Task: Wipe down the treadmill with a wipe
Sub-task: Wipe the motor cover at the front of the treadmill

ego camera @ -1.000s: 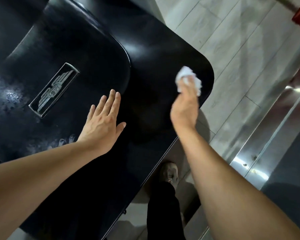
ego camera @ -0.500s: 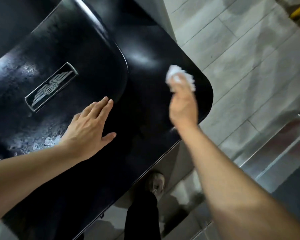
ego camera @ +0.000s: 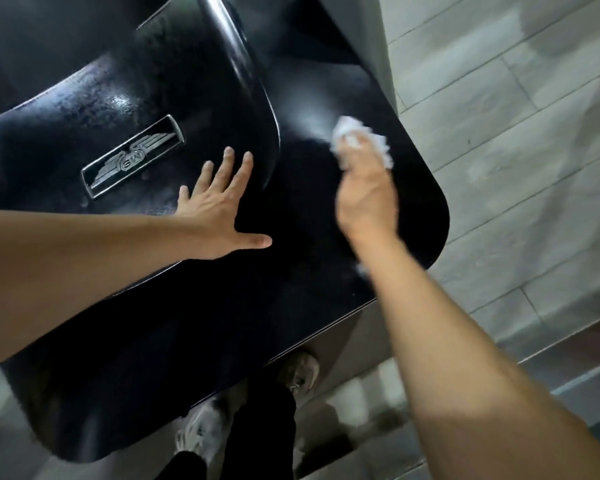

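From my feed, the treadmill [ego camera: 326,271] cover reads as hard black plastic with a high gloss; it throws back soft white glare near the top. Its raised hump [ego camera: 125,98] looks less clean in finish, speckled and streaky where light catches it. The badge [ego camera: 132,155] set into it looks like brushed silvery metal on a dark glossy ground, rimmed in metal. The wipe [ego camera: 357,138] is white, crumpled and soft, with a matt papery or cloth look; I can't tell which. The floor [ego camera: 516,116] shows pale grey tiles, smooth, with a dull sheen.
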`<state>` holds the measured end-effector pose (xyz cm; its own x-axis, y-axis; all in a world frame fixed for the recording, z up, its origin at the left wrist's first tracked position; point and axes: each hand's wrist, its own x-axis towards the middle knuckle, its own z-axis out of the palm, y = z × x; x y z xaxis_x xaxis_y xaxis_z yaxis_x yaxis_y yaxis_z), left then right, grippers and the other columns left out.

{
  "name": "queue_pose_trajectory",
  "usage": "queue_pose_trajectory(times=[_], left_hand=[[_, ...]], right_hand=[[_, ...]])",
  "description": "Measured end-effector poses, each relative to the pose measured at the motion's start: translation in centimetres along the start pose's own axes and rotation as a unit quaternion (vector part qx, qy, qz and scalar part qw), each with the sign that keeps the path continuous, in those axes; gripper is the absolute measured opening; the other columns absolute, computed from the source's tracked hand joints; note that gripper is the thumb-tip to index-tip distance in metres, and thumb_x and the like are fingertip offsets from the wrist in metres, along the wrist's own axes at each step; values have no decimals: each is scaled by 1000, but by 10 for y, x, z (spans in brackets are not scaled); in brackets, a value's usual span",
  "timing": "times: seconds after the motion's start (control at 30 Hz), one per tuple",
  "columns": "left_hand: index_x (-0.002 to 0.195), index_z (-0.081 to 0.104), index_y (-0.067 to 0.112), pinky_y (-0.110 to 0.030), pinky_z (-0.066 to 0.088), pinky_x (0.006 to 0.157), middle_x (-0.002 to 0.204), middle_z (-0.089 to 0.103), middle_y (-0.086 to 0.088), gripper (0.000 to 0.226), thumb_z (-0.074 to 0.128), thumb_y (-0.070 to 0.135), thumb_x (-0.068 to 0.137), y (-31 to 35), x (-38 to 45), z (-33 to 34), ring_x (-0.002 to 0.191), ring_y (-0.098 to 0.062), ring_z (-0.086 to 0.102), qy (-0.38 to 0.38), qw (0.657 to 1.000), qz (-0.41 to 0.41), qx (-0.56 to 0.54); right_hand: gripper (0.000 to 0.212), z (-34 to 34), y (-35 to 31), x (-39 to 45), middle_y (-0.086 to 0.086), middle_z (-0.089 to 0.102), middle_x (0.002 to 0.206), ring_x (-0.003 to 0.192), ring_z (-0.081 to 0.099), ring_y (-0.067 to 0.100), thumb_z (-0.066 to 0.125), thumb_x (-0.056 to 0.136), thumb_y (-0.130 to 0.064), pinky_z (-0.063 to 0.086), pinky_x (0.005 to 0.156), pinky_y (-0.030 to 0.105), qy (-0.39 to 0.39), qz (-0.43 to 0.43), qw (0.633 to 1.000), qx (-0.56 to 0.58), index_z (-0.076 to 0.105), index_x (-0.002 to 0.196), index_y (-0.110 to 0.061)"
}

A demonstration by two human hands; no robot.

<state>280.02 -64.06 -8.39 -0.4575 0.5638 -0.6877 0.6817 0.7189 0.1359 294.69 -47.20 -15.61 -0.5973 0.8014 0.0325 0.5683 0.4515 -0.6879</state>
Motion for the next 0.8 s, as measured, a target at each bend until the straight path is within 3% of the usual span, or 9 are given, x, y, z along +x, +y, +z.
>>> queue_pose_trajectory(times=[0.07,0.13,0.27,0.37,0.43,0.5,0.63,0.7,0.8], left_hand=[[153,-31,43,-64,5,124,163,-37,11,136,76,69,74,0,-1,2,156,-25,-20,-1,1000,-5,-1],[152,-32,44,-63,4,124,162,-38,12,137,77,68,74,0,2,4,156,-25,-21,-1,1000,0,-9],[152,-32,45,-63,1,124,162,-39,13,138,79,68,72,-4,2,8,155,-25,-23,7,1000,1,-25],[152,-31,45,-65,-1,123,162,-39,12,139,79,66,72,-3,2,8,155,-25,-24,8,999,4,-35],[152,-32,43,-66,-2,123,161,-40,11,138,79,66,74,-2,2,7,154,-25,-26,5,999,9,-44],[152,-34,41,-66,-3,122,160,-42,10,137,78,65,76,-3,1,7,153,-27,-28,0,999,11,-48],[151,-36,38,-68,-4,121,159,-44,7,138,77,64,77,0,1,10,152,-30,-30,1,999,14,-47],[151,-37,38,-69,-6,120,159,-45,7,137,77,63,78,-1,1,11,151,-30,-32,7,998,19,-55],[151,-37,37,-69,-8,120,159,-45,6,135,74,65,79,-3,1,11,151,-31,-32,18,998,28,-61]], right_hand=[[50,-25,30,13,4,55,147,135,49,25,38,93,-2,30,104,14,13,140,990,-16,63,134,-15],[50,-39,34,19,4,53,149,138,46,25,40,94,3,31,104,17,3,202,979,-12,63,135,-15],[38,-16,-34,12,2,61,133,123,54,23,44,101,-10,32,87,13,-64,76,994,41,66,130,-24],[42,6,-68,4,1,53,147,136,45,18,42,100,-9,28,101,10,-141,-88,985,50,63,135,-22],[41,8,-60,20,0,54,147,132,47,9,43,101,-10,23,100,0,-117,-49,990,56,63,136,-22],[39,-1,-41,40,-2,58,144,121,52,5,44,103,-13,23,87,-7,-68,88,993,47,64,134,-26],[43,-15,-10,71,3,55,148,135,50,20,41,102,-6,25,93,3,-43,206,978,12,60,139,-20],[43,-4,-32,62,4,57,145,132,53,21,44,100,-6,30,97,9,-52,173,983,14,62,137,-22],[48,13,-72,32,1,52,151,139,47,17,46,98,-4,34,107,11,-120,13,992,42,61,138,-25]])
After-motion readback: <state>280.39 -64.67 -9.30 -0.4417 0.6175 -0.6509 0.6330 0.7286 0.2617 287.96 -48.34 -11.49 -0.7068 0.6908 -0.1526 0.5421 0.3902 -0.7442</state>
